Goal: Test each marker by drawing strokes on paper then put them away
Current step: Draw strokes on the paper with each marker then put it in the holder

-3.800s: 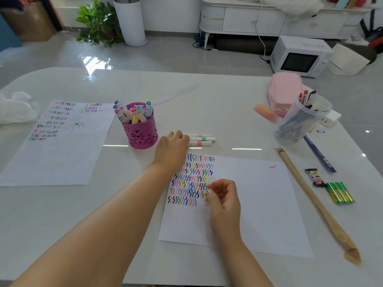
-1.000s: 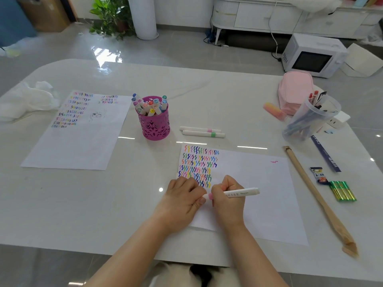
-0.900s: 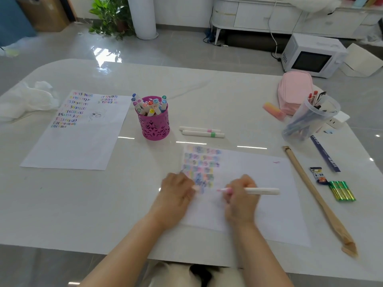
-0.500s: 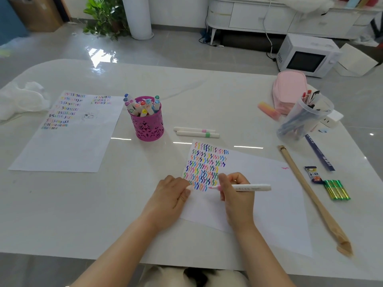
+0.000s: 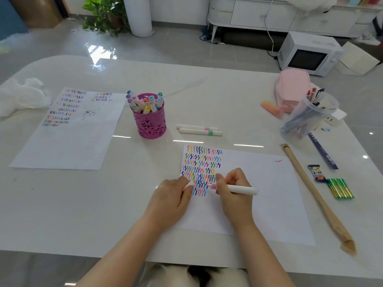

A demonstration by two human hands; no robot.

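Two sheets lie on the table (image 5: 207,90). Far left is the filled sheet (image 5: 62,137), then the pink cup (image 5: 150,123) crowded with capped markers. Just right of it two loose markers (image 5: 199,130) lie side by side, apart from the paper (image 5: 259,204) nearer the person.

On that paper's left edge rests the left hand (image 5: 172,201), fingers curled, pinching a small white piece that is most likely the cap (image 5: 190,184). Next comes the right hand (image 5: 232,193), which grips the marker (image 5: 238,189) in a writing hold. Its barrel points right and its pink tip is down at the right end of a lower row of squiggles.

The step in hand looks like the test stroke itself. To do it well, the left hand should bear down on the paper's edge, since a lone sheet on a glossy top will probably slide or swing under the tip. The stroke belongs on bare white just beside the last squiggle, not over it, because pale pink would be hard to judge across darker ink. Light, even pressure should be enough; leaning hard may splay the tip. Keeping the cap pinched saves hunting for it, and it should go on fully before the marker joins the cup. The two loose markers seem to be the ones left to test.
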